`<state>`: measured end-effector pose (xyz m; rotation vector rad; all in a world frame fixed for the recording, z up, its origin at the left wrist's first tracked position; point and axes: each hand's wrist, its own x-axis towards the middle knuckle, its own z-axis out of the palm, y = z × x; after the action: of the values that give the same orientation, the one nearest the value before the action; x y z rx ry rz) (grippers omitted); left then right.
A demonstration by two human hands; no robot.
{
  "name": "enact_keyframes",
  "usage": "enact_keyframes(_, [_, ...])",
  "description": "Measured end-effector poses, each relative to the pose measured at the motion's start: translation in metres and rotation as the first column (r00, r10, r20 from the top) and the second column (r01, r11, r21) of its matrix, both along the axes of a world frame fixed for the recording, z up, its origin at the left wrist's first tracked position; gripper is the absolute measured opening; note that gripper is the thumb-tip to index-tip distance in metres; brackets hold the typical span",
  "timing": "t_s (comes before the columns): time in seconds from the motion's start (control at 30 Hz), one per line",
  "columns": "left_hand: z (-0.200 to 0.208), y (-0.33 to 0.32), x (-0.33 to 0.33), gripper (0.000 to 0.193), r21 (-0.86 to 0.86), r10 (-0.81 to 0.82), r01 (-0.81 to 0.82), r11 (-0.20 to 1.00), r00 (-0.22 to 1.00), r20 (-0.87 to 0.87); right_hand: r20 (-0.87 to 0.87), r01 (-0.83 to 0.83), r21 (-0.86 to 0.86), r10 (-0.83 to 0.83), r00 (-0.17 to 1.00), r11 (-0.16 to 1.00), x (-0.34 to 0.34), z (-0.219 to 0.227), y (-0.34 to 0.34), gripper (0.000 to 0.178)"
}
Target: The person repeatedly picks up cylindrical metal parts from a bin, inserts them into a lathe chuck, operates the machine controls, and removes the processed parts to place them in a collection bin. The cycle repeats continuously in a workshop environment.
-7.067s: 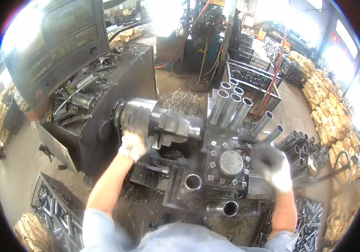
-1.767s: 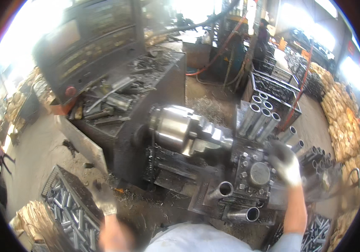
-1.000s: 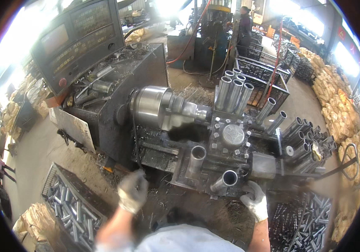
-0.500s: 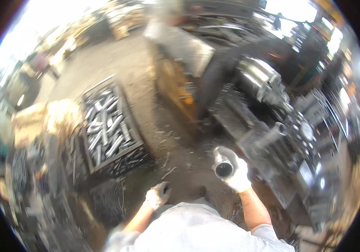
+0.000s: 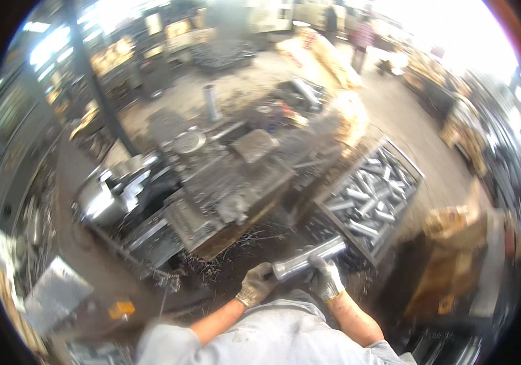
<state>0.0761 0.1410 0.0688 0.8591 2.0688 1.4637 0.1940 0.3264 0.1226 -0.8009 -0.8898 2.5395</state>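
A shiny metal tube (image 5: pixel 310 258) is held slantwise in front of my body, its right end higher than its left. My right hand (image 5: pixel 327 280), in a pale work glove, grips it from below near the middle, thumb laid along its side. At the tube's left end, the curled fingers of my gloved left hand (image 5: pixel 257 285) close on the rim. Just beyond the tube's right end stands a metal bin (image 5: pixel 368 255) heaped with similar short tubes (image 5: pixel 370 193).
A lathe with a large chuck (image 5: pixel 103 198) and a tool carriage (image 5: pixel 230 182) stands ahead to the left, metal shavings (image 5: pixel 212 267) beneath it. One upright tube (image 5: pixel 211 102) rests on the machine. A brown box (image 5: pixel 437 261) is at the right. Far off, a person (image 5: pixel 362 38) stands.
My view has swung left, bringing the bin to my right and another lathe ahead. The tube, earlier in my right hand alone, now lies across both hands. My left hand has come to its end.
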Motion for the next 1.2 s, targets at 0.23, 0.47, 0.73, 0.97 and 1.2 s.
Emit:
enact_keyframes(0.23, [-0.059,-0.092,-0.026,0.016,0.032,0.618,-0.737,0.675,0.589,0.520,0.114,-0.493,0.323,0.485,0.867,0.807,-0.154,0.012,-0.014,0.041])
enact_keyframes(0.47, [-0.107,-0.151,-0.050,0.015,-0.123,0.768,-0.952,0.279,0.144,0.624,0.261,-0.628,0.728,0.737,0.624,0.274,-0.290,0.051,0.016,0.039])
enact_keyframes(0.73, [-0.101,-0.247,-0.064,0.041,0.011,0.746,-0.766,-0.642,-0.628,-0.221,0.419,-0.475,0.864,0.761,0.495,-0.166,-0.343,0.017,0.036,0.061])
enact_keyframes(0.97, [-0.109,-0.363,-0.012,0.053,0.147,0.711,-0.821,-0.552,-0.555,-0.431,0.754,-0.229,0.650,0.579,0.310,-0.725,-0.399,0.125,0.087,0.041])
enact_keyframes(1.2, [-0.040,-0.250,-0.085,0.045,0.216,0.912,-0.907,-0.362,-0.297,0.282,0.388,0.260,0.775,0.759,0.523,-0.576,-0.553,0.187,0.014,0.053])
